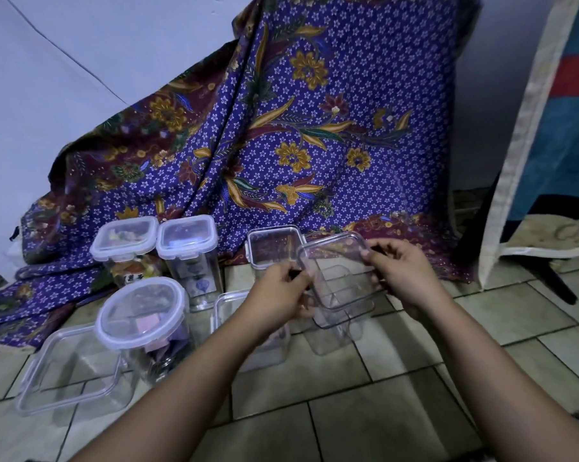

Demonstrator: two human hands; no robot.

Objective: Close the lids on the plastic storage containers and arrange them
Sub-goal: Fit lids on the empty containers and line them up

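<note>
Both hands hold a clear square lid (pixel 334 271) tilted above an empty clear container (pixel 334 331) on the tiled floor. My left hand (pixel 278 291) grips the lid's left edge, my right hand (pixel 401 271) its right edge. Behind stands another clear container with a lid on top (pixel 274 245). To the left, two tall lidded containers (pixel 126 241) (pixel 189 241) hold small items. A round-lidded container (pixel 144 315) with contents stands in front of them. An open empty container (pixel 71 368) sits at the front left. Another clear container (pixel 228 315) is partly hidden by my left forearm.
A purple floral cloth (pixel 314 128) drapes over something behind the containers and spreads onto the floor at left. A mattress or board with a blue and red cover (pixel 554 128) leans at the right. Pale floor tiles (pixel 381 411) lie in the foreground.
</note>
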